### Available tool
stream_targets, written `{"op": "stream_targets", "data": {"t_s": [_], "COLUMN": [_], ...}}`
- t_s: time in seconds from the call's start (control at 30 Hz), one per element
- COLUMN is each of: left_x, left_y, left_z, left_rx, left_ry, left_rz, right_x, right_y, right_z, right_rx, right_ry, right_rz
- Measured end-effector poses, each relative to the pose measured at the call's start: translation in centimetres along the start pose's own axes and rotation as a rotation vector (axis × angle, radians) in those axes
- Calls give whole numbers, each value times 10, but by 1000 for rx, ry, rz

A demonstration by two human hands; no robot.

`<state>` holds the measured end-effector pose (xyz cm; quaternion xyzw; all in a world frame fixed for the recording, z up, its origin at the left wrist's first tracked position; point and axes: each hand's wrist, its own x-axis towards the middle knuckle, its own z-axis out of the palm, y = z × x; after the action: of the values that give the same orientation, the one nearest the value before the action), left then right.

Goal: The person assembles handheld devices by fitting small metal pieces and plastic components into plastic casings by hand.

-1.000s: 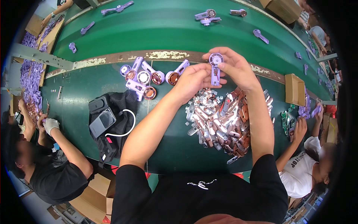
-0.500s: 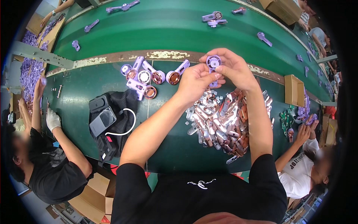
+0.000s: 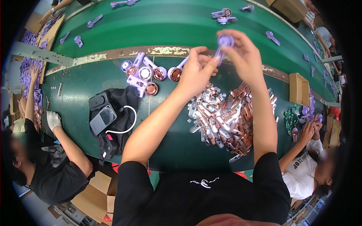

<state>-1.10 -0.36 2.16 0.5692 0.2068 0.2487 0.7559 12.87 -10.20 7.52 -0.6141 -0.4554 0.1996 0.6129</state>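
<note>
My right hand [image 3: 245, 56] grips a purple handheld fan housing [image 3: 225, 40] by its round head, over the near edge of the conveyor belt. The housing is smeared by motion, and its handle slants down toward my left hand [image 3: 198, 73]. That hand has its fingers apart, with the thumb tip close by the handle's end; whether they touch I cannot tell. Below my hands lies a heap of rose-gold and silver elongated covers [image 3: 222, 124], with small clear pieces [image 3: 211, 94] at its far side. Several purple fans [image 3: 159, 74] with copper-coloured or white round faces sit to the left.
A green conveyor belt [image 3: 151, 30] beyond the rail carries scattered purple fans. Left of the heap, a black bag [image 3: 122, 101] holds a grey device [image 3: 103, 119] with a white cable. A cardboard box [image 3: 298, 89] stands at right. Co-workers sit on both sides.
My right hand has moved farther away and slightly right with the fan housing. My left hand has loosened its fingers from it. Fans on the belt have shifted to the right.
</note>
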Motion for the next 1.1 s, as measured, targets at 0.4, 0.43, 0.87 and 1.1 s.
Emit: {"op": "stream_targets", "data": {"t_s": [0.4, 0.43, 0.87, 1.1], "left_x": [2, 0, -4, -7], "left_y": [-11, -10, -8, 18], "left_z": [-11, -13, -13, -12], "left_rx": [-73, -52, -9, -50], "left_ry": [30, 36, -92, -410], "left_rz": [33, 20, -8, -10], "right_x": [-72, -80, -107, -91], "right_y": [-44, -45, -45, -32], "right_z": [16, 23, 36, 12], "right_rx": [-543, -550, -742, -131], "right_ry": [-277, -337, -350, 165], "right_rz": [288, 283, 267, 378]}}
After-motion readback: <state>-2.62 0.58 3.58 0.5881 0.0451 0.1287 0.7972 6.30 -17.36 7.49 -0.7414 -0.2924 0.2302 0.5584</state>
